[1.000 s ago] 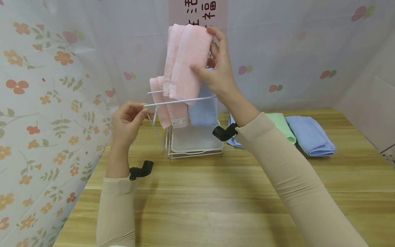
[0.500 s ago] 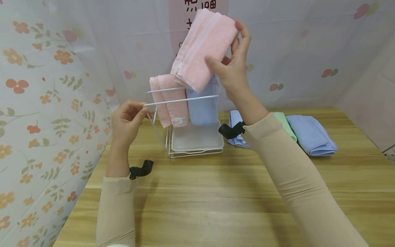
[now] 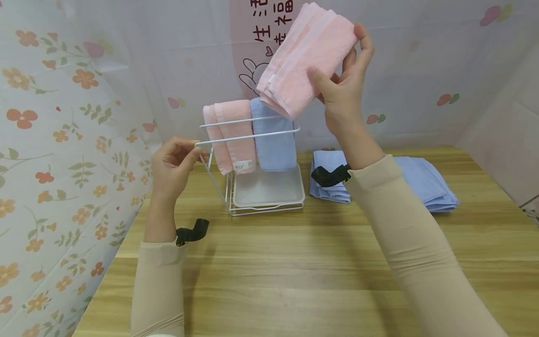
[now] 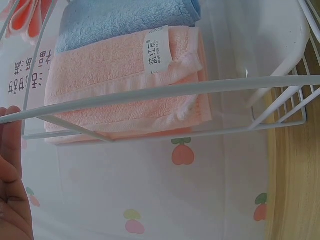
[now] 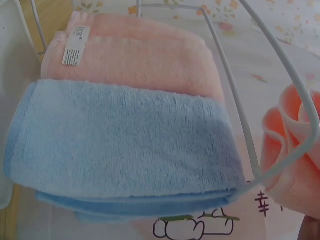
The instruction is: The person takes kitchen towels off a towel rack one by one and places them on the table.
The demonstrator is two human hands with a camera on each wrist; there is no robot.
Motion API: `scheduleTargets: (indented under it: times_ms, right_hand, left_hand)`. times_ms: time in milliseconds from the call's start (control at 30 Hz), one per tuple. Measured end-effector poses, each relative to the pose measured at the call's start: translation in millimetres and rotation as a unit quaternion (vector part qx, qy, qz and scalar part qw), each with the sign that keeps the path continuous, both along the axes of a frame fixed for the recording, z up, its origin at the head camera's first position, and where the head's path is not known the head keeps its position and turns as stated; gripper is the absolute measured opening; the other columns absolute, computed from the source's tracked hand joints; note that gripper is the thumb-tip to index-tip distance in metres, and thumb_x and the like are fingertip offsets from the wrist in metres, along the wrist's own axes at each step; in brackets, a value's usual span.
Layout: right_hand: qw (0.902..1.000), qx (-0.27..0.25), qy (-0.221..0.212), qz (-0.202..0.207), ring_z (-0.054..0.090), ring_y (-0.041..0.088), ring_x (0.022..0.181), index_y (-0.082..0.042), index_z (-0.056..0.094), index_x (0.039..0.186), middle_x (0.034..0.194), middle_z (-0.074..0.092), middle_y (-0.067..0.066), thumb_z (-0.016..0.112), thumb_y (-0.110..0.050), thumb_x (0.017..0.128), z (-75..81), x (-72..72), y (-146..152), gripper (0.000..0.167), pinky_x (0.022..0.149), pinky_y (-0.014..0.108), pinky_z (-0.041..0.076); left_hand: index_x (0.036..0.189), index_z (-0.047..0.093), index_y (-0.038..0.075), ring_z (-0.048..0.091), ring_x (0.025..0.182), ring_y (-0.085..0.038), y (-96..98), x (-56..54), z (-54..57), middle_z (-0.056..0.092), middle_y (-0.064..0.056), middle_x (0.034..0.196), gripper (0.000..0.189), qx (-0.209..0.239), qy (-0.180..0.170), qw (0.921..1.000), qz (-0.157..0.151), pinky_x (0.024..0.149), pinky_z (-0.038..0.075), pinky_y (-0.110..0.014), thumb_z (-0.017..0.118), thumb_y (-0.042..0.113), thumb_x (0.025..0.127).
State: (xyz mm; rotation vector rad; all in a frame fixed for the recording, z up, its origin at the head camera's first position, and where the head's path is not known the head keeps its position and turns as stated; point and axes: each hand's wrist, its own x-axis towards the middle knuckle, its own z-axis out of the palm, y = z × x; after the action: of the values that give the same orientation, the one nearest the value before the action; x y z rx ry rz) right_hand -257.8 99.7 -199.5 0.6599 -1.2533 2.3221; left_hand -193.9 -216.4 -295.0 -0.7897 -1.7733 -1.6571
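My left hand [image 3: 172, 164] pinches the front left corner of a white wire rack [image 3: 244, 138], thumb against fingers. Up above the rack's right end, my right hand [image 3: 347, 93] grips a folded pink towel [image 3: 311, 58] by its right side. That towel is tilted and clear of the bars; part of it shows in the right wrist view as pink folds [image 5: 280, 155]. On the rack hang another pink towel [image 3: 236, 152], with a white label [image 4: 157, 50], and a blue towel [image 3: 275, 152] next to it.
A white tray [image 3: 269, 189] sits at the rack's base. To its right on the wooden table [image 3: 269, 271] lie a folded light-blue cloth [image 3: 330, 159] and another blue cloth [image 3: 425, 180], partly behind the right sleeve. Floral curtains [image 3: 76, 140] stand at the left and back.
My right hand has moved up and to the right with the pink towel, which has tilted and come away from the rack. My left hand has stayed on the rack corner.
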Motion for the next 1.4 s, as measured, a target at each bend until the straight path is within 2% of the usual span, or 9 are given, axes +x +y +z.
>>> scheduleTargets:
  times_ms: [267,433,767,900,1100,1400]
  right_hand:
    - [0.9989,-0.047,0.004,0.0,0.057,0.032,0.113,-0.024,0.02,0.145,0.131,0.053,-0.003,0.07,0.016,0.075,-4.4,-4.6,19,0.095,0.083,0.04,0.06]
    - [0.998,-0.064,0.006,0.003,0.056,0.031,0.113,-0.024,0.022,0.144,0.129,0.054,0.0,0.07,0.019,0.074,-8.5,-3.6,34,0.094,0.08,0.039,0.061]
    - [0.9977,-0.064,-0.012,0.017,0.051,0.029,0.121,-0.024,0.03,0.138,0.131,0.055,0.004,0.064,0.024,0.079,-28.1,5.1,68,0.084,0.081,0.039,0.061]
    - [0.9988,-0.038,-0.025,0.02,0.048,0.03,0.124,-0.023,0.031,0.137,0.136,0.052,0.005,0.06,0.024,0.081,-40.7,12.1,81,0.079,0.081,0.037,0.061]
    - [0.9979,0.032,-0.051,0.025,0.049,0.03,0.121,-0.024,0.03,0.139,0.141,0.045,0.007,0.055,0.025,0.085,-67.3,25.3,99,0.077,0.08,0.032,0.061]
    - [0.9859,0.142,-0.086,0.023,0.054,0.022,0.114,-0.022,0.024,0.145,0.143,0.042,0.006,0.055,0.023,0.086,-102.0,41.5,117,0.08,0.08,0.024,0.06]
  left_hand:
    - [0.095,0.059,-0.018,0.068,0.065,-0.01,-1.4,1.0,-0.7,0.074,0.006,0.078,0.012,0.007,-0.004,0.9999,-0.006,0.055,0.046,-0.015,0.064,-0.009,0.091]
    - [0.094,0.057,-0.02,0.068,0.065,-0.009,-1.3,1.2,-0.1,0.074,0.005,0.078,0.014,-0.001,-0.002,1.0,0.005,0.053,0.044,-0.015,0.064,-0.009,0.091]
    - [0.094,0.056,-0.021,0.068,0.065,-0.009,-2.0,-0.8,0.8,0.074,0.007,0.078,0.014,-0.004,-0.002,0.9999,0.009,0.052,0.043,-0.014,0.064,-0.009,0.091]
    - [0.095,0.055,-0.022,0.068,0.066,-0.008,-1.4,-0.7,1.5,0.074,0.006,0.077,0.016,-0.008,-0.005,0.9999,0.013,0.051,0.043,-0.015,0.064,-0.009,0.091]
    - [0.095,0.055,-0.022,0.068,0.065,-0.008,-2.2,-1.1,0.7,0.074,0.006,0.077,0.015,-0.01,-0.006,0.9998,0.013,0.052,0.043,-0.014,0.064,-0.01,0.091]
    - [0.094,0.054,-0.023,0.068,0.065,-0.008,-3.2,-0.6,2.6,0.074,0.011,0.078,0.02,-0.012,-0.007,0.9997,0.019,0.052,0.042,-0.015,0.065,-0.007,0.091]
